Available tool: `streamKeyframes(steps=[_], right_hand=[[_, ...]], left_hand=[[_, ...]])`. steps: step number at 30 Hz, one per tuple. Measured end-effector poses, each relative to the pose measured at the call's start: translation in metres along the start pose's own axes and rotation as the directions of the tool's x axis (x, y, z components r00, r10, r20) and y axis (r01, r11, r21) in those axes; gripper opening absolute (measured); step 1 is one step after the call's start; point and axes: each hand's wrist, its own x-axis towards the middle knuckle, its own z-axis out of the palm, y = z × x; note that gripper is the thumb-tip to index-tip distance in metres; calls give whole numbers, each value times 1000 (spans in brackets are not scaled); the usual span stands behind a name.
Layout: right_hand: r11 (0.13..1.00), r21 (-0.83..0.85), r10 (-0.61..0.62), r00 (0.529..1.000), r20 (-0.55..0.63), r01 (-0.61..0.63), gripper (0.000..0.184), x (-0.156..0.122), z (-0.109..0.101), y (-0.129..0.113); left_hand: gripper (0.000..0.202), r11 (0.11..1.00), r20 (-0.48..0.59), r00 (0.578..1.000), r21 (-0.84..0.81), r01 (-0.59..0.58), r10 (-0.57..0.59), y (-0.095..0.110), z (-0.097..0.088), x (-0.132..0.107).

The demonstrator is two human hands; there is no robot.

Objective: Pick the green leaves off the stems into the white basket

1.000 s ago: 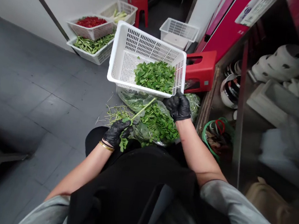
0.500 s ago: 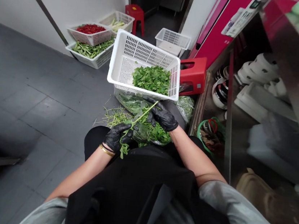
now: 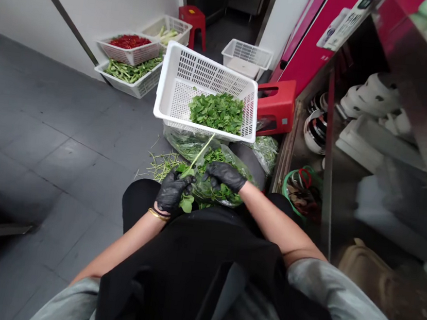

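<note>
My left hand (image 3: 171, 191), in a black glove, is closed on a leafy green stem (image 3: 200, 154). The stem's pale bare end points up and away, and leaves show below my fingers. To the right of it, my right hand (image 3: 226, 176), also gloved in black, hovers over a clear plastic bag of greens (image 3: 219, 194). Its fingers are loosely bent and apart, with nothing visible in them. Beyond both hands stands a white perforated basket (image 3: 181, 124) with picked green leaves (image 3: 216, 111) in its right part.
Cut stems (image 3: 163, 167) lie on the floor at left. A red stool (image 3: 282, 109) lies behind the basket's right side. Further back are crates of red chillies (image 3: 130, 42) and green pods (image 3: 133, 72). A metal shelf (image 3: 325, 215) runs along the right.
The stem has swung more upright in my left hand, which moved slightly right. My right hand has come away from the stem's end and dropped lower, over the bag.
</note>
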Motion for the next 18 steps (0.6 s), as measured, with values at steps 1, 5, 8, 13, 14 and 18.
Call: streamKeyframes(steps=[1, 5, 8, 13, 14, 18], right_hand=[[1000, -10, 18, 999, 28, -18, 40, 1, 14, 4], [999, -48, 10, 1000, -18, -11, 38, 12, 43, 11], [999, -46, 31, 995, 96, -27, 39, 15, 31, 12], [998, -38, 68, 942, 329, -58, 40, 3, 10, 9], [997, -57, 60, 938, 340, -44, 39, 1, 9, 7], [943, -302, -76, 972, 224, 143, 26, 0, 0, -4]], left_hand=[[30, 988, -3, 995, 117, -97, 98, -5, 2, 2], [29, 761, 178, 912, 506, -407, 369, -17, -1, 5], [48, 821, 266, 931, 451, -351, 252, -8, -6, -1], [61, 983, 324, 937, 167, 81, -132, 13, -8, -9], [53, 983, 287, 946, 142, 114, -151, 15, -8, -9], [31, 978, 158, 967, 77, 192, -202, 15, -7, -7]])
